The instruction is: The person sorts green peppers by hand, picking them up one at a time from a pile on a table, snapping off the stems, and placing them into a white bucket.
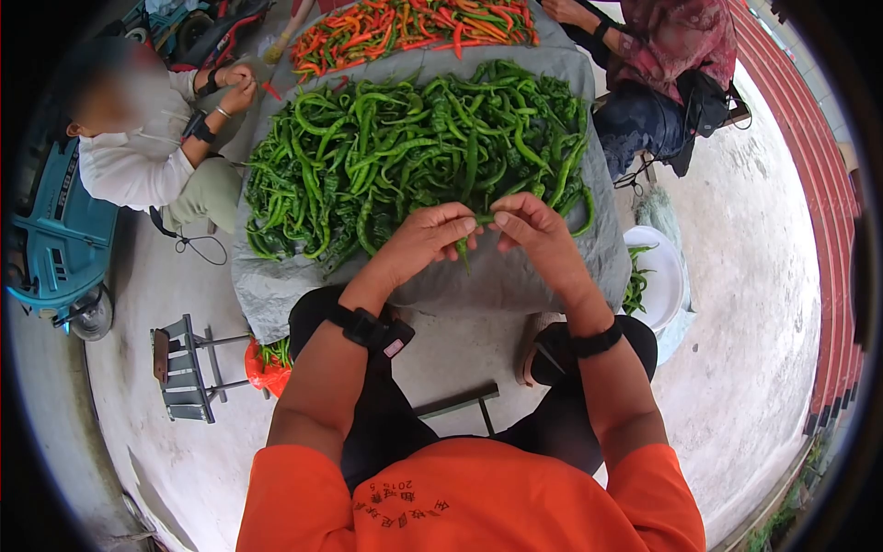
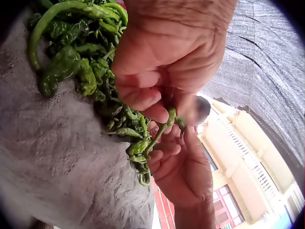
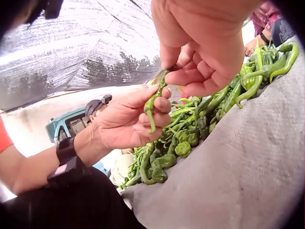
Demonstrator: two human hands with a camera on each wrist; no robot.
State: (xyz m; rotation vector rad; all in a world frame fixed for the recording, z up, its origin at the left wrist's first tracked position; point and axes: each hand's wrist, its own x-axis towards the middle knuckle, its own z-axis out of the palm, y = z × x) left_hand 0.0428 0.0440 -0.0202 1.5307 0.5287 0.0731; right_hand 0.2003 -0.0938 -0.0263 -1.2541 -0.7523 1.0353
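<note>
Here, fingers (image 1: 443, 212) pinching pepper (image 3: 152, 102), peppers (image 1: 636, 281) in basin (image 1: 666, 276) and red bag (image 1: 265, 376)

the right hand (image 3: 205, 43) pinches the top of a curved green pepper (image 3: 150, 106), and the left hand (image 3: 126, 124) holds its body. behind them, green peppers (image 3: 195, 121) lie heaped on grey cloth (image 3: 228, 162).

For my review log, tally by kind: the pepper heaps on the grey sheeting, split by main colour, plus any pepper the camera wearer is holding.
Green heap: 1
Red heap, with some green mixed in: 1
Held pepper: 1
Total: 3
</note>
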